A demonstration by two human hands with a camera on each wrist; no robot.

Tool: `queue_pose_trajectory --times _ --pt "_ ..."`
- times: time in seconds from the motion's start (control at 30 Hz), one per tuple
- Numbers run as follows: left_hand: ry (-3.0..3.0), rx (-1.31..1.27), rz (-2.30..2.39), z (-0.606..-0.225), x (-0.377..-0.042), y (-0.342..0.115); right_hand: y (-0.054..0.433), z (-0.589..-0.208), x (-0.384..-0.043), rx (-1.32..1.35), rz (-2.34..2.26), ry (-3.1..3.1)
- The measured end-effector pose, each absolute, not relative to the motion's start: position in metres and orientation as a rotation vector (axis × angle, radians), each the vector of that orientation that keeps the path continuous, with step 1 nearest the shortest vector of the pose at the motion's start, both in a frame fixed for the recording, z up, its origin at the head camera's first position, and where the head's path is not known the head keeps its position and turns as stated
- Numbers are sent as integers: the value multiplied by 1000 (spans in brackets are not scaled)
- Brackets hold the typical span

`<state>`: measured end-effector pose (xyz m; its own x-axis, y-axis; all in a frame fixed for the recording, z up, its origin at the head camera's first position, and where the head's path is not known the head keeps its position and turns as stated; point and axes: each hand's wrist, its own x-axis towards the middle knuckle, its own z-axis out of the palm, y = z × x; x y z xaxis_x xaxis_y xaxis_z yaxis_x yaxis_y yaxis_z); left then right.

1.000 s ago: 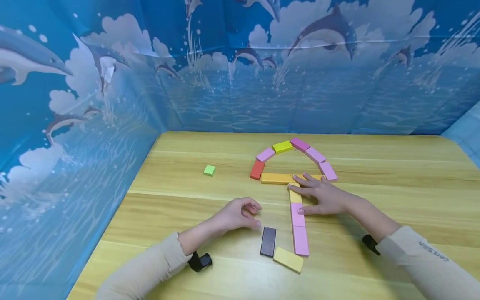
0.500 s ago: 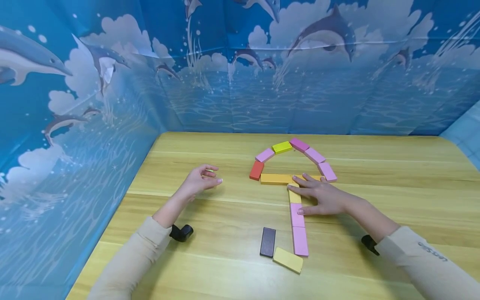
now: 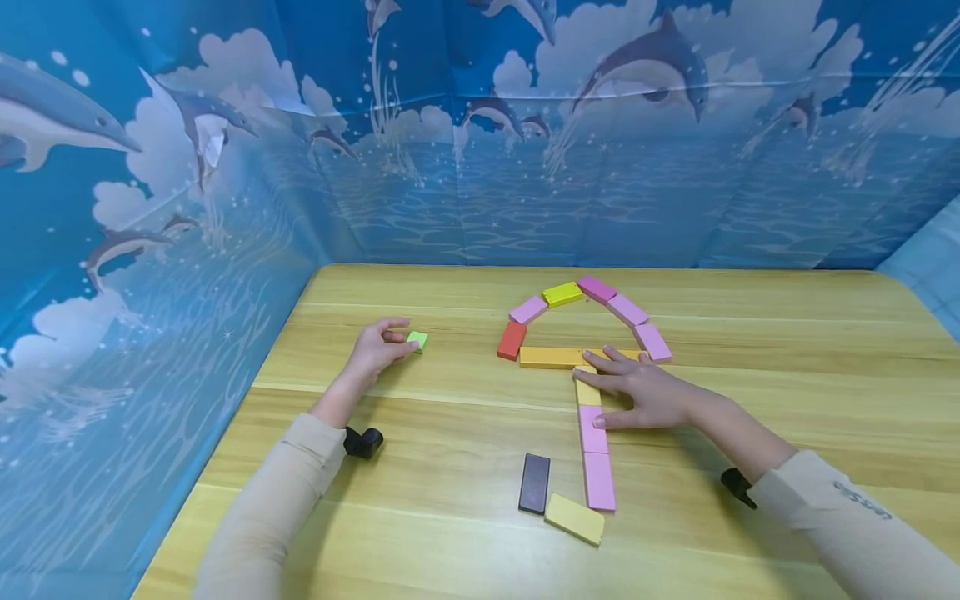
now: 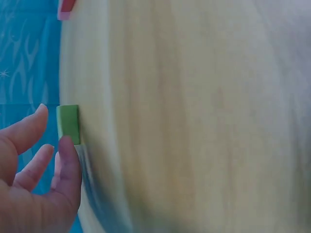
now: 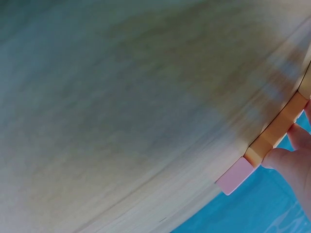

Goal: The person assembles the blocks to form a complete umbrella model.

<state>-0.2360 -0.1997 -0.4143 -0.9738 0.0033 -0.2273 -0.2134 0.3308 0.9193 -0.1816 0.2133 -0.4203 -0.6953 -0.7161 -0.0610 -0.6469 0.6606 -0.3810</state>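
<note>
In the head view my left hand (image 3: 372,348) is at a small green block (image 3: 419,340) on the left of the table. Its thumb touches the block's near corner, and the other fingers stand apart from it; the left wrist view shows the same gap beside the green block (image 4: 68,121). My right hand (image 3: 647,390) lies with spread fingers over the join of an orange row (image 3: 551,357) and a stem of blocks. A pale yellow-orange block (image 3: 588,393) tops that stem, followed by two pink blocks (image 3: 599,481). Part of the orange row is hidden under the fingers.
Above the orange row curves an arch with a red block (image 3: 512,342), a yellow block (image 3: 562,294), a magenta block (image 3: 597,289) and several pink blocks (image 3: 653,342). Near the stem's foot lie a dark block (image 3: 534,483) and a pale yellow block (image 3: 574,520). A dolphin-print curtain (image 3: 495,200) borders the table.
My left hand has moved from beside the dark block up and left to the green block, which has stayed in place. The right hand has kept its place on the blocks.
</note>
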Motion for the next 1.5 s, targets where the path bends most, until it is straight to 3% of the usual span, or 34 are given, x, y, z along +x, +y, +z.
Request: queue_pose_trajectory --times 0.47,1.5 --pt "2550 -144 1470 -419 -243 -196 214 -422 -182 -1117 -490 2677" --pt "2429 -55 1556 -409 -234 -184 216 -421 -182 -1096 -502 2658"
